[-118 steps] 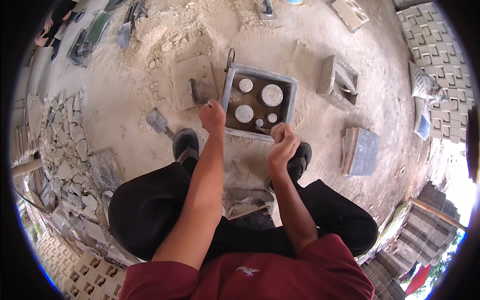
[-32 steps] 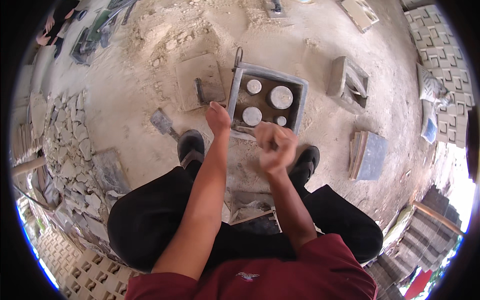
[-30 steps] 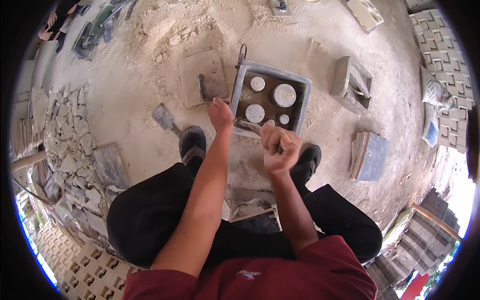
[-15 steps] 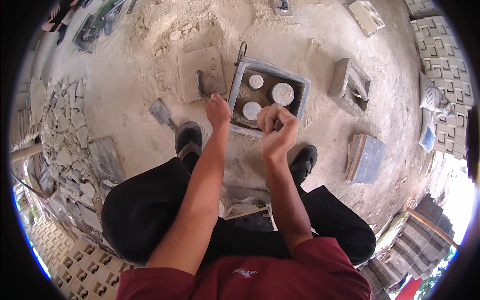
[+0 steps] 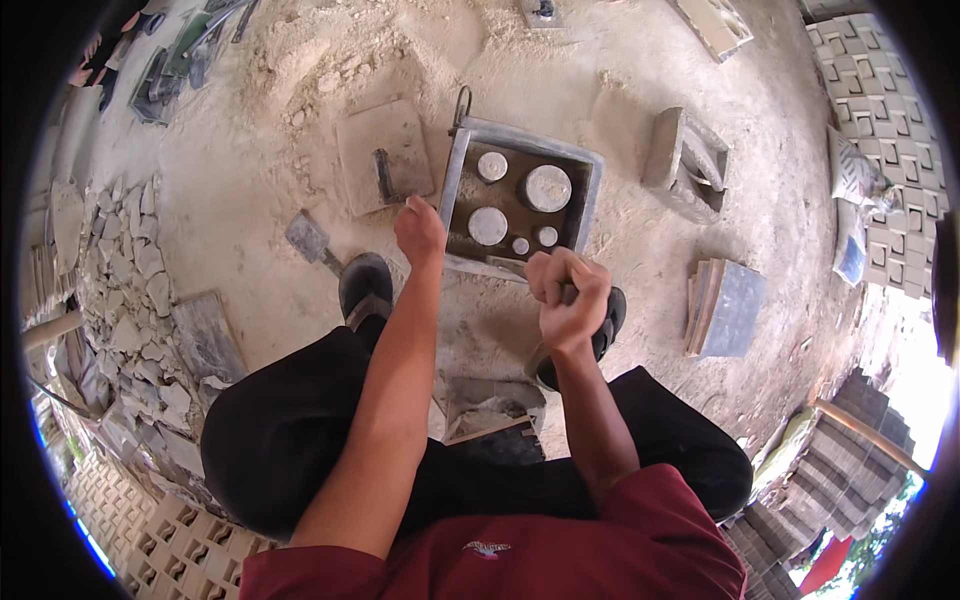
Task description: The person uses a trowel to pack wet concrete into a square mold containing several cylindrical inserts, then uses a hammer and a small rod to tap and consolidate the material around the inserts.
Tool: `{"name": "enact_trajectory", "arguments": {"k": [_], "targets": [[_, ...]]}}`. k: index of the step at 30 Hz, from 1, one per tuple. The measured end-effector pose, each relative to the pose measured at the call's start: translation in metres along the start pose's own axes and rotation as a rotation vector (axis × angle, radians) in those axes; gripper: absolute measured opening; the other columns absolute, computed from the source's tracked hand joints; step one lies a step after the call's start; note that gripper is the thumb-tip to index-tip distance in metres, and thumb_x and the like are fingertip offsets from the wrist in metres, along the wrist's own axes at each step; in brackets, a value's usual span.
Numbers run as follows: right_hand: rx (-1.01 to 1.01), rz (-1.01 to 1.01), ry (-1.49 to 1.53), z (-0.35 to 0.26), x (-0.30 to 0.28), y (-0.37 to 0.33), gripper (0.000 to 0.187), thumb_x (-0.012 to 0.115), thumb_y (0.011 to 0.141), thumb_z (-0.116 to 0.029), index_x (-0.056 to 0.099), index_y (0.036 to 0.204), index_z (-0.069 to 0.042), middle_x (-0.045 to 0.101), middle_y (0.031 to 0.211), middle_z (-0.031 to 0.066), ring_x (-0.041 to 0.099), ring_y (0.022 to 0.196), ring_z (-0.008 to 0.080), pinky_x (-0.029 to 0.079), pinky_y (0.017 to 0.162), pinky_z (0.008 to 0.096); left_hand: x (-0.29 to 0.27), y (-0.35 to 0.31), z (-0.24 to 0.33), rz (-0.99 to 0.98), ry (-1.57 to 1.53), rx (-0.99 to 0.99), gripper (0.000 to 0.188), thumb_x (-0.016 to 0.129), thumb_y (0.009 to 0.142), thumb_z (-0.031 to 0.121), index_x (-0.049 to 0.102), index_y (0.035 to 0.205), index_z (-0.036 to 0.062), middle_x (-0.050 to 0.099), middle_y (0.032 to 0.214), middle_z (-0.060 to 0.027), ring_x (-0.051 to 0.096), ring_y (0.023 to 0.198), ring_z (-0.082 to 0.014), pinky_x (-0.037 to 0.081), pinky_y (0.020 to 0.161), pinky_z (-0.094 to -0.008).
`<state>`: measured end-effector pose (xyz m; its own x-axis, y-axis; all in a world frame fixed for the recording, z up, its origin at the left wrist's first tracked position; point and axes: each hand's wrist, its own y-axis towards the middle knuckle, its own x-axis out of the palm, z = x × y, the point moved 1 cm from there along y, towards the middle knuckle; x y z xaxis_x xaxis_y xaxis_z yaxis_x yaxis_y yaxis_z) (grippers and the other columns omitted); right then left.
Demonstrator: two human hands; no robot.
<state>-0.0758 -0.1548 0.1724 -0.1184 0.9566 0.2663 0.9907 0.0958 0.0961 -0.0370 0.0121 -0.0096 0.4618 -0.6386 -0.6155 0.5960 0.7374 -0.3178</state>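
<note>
A square grey mould box (image 5: pixel 590 205) lies on the ground before me, with several round pale-topped cylinders of different sizes standing in it, the biggest cylinder (image 5: pixel 548 188) at its far right. My right hand (image 5: pixel 572 290) is closed round the handle of a trowel at the box's near right corner. The trowel's thin blade (image 5: pixel 508 264) points left, along the near wall. Beside the box's left wall, my left hand (image 5: pixel 420 232) is curled closed; whatever its fingers hold, if anything, is hidden.
A square board with a handle (image 5: pixel 390 150) lies left of the box, and a small flat shovel (image 5: pixel 308 238) nearer me. To the right are a grey block mould (image 5: pixel 688 165) and stacked boards (image 5: pixel 725 308). Broken pieces (image 5: pixel 125 290) lie far left; patterned blocks (image 5: pixel 885 120) stand far right.
My right hand has drawn nearer and rightward with the trowel, uncovering two small cylinders. The blade has moved from inside the box to its near wall. The whole view has shifted slightly.
</note>
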Motion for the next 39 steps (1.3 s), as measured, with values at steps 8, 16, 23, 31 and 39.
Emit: {"name": "enact_trajectory", "arguments": {"k": [8, 16, 23, 31, 39], "targets": [[-0.003, 0.021, -0.051, -0.002, -0.028, -0.002, 0.044, 0.033, 0.089, -0.028, 0.030, 0.051, -0.008, 0.026, 0.045, 0.0014, 0.026, 0.042, 0.0115, 0.021, 0.043, 0.0302, 0.003, 0.008, -0.005, -0.011, 0.038, 0.007, 0.060, 0.027, 0.092, 0.038, 0.064, 0.082, -0.0084, 0.063, 0.091, -0.0305, 0.057, 0.092, -0.0499, 0.041, 0.085, -0.0544], [-0.077, 0.217, 0.043, -0.006, -0.056, -0.009, 0.041, 0.035, 0.088, -0.034, 0.027, 0.053, -0.012, 0.023, 0.043, -0.0018, 0.017, 0.040, 0.0104, 0.019, 0.043, 0.0299, 0.003, 0.001, -0.008, -0.014, 0.082, -0.021, 0.057, 0.030, 0.091, 0.036, 0.065, 0.083, -0.0069, 0.063, 0.090, -0.0295, 0.058, 0.091, -0.0493, 0.043, 0.084, -0.0544], [-0.116, 0.249, -0.080, 0.027, -0.064, -0.002, 0.047, 0.030, 0.096, -0.030, 0.030, 0.054, -0.007, 0.030, 0.047, 0.0020, 0.030, 0.044, 0.0126, 0.023, 0.044, 0.0285, 0.007, 0.001, -0.002, -0.048, 0.041, -0.051, 0.057, 0.029, 0.090, 0.037, 0.066, 0.084, -0.0061, 0.063, 0.090, -0.0299, 0.058, 0.091, -0.0485, 0.043, 0.084, -0.0536], [-0.347, 0.466, -0.319, 0.007, -0.034, 0.002, 0.066, 0.018, 0.095, -0.063, 0.031, 0.059, -0.009, 0.028, 0.046, 0.0011, 0.027, 0.044, 0.0124, 0.023, 0.045, 0.0279, 0.006, 0.000, 0.000, -0.055, 0.039, -0.020, 0.059, 0.029, 0.090, 0.038, 0.065, 0.086, -0.0072, 0.063, 0.091, -0.0303, 0.058, 0.091, -0.0486, 0.043, 0.084, -0.0532], [-0.462, 0.521, -0.170, 0.015, -0.034, 0.006, 0.048, 0.027, 0.100, -0.031, 0.036, 0.060, -0.005, 0.038, 0.048, 0.0041, 0.035, 0.041, 0.0123, 0.031, 0.040, 0.0269, 0.007, 0.002, 0.002, -0.026, 0.033, 0.032, 0.059, 0.029, 0.090, 0.038, 0.065, 0.081, -0.0072, 0.063, 0.090, -0.0310, 0.058, 0.092, -0.0488, 0.043, 0.084, -0.0536]]}}
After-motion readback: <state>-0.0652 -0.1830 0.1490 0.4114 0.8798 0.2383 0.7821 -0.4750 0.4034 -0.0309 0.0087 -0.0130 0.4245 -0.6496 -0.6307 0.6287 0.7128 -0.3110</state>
